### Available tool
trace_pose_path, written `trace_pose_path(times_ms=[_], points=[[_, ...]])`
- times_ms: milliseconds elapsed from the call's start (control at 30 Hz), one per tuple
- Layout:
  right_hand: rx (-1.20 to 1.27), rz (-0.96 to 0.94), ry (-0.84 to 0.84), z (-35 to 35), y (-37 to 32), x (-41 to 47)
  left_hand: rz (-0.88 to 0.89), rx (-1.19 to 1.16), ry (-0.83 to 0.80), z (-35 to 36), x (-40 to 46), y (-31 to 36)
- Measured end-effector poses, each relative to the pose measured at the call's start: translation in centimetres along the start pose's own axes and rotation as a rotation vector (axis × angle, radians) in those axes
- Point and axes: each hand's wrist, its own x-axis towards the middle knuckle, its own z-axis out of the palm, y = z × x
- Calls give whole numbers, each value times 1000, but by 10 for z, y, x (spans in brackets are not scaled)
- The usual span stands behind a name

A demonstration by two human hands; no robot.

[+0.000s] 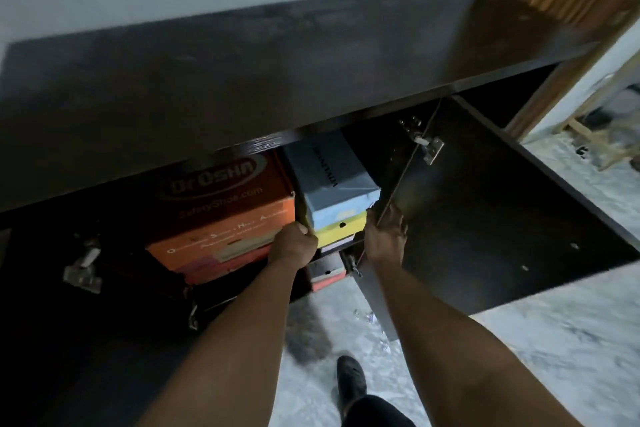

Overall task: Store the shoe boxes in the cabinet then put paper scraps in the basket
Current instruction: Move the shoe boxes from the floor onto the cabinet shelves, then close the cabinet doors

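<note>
The orange shoe box [221, 215] reading "Dr.OSHA" and "SafetyShoe.com" is sitting inside the dark cabinet [242, 80], its smaller print blurred. Beside it, the left hand [294, 243] is curling its grip on the yellow box [341, 230] under a blue box [332, 177] whose lettering is unreadable. The right hand [386, 236], fingers spread wide, is touching the door [485, 218].

— What's the cabinet [242, 80] made of?
— Dark wood-look board, matt, its top faintly smudged. The hinge [429, 147] is shiny metal.
— The boxes?
— Cardboard: the orange box [221, 215] printed and slightly glossy, the blue box [332, 177] smooth and matt.
— The floor [554, 357]?
— Polished, marbled grey stone.
</note>
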Motion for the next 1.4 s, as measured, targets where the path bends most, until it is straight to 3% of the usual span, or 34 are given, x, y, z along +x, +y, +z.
trace_pose_path(times_ms=[200,433,533,567,700,767,833,1000,1133,1333,1400], points=[[80,-96,55,-19,-27,-135,391,299,114,-107,-81,19],[113,-426,-84,-18,-125,-275,769,438,433,-255,-153,34],[53,-557,-186,-12,-168,-324,802,548,570,-298,-155,24],[22,-596,-235,-13,-181,-343,741,595,538,-309,-150,19],[-155,-635,-581,-21,-211,-424,500,764,131,-333,-120,-19],[-295,-615,-745,-14,-208,-450,543,765,113,-332,-110,-38],[-467,-604,-806,-2,-196,-465,591,747,175,-330,-108,-41],[-451,-603,-695,1,-174,-468,607,712,205,-329,-109,-42],[-461,-489,-635,-21,-167,-450,635,685,236,-328,-111,-45],[-675,-407,-174,-57,-140,-399,648,702,257,-328,-110,-46],[-609,-367,26,-62,-127,-381,649,704,265,-327,-110,-46]])
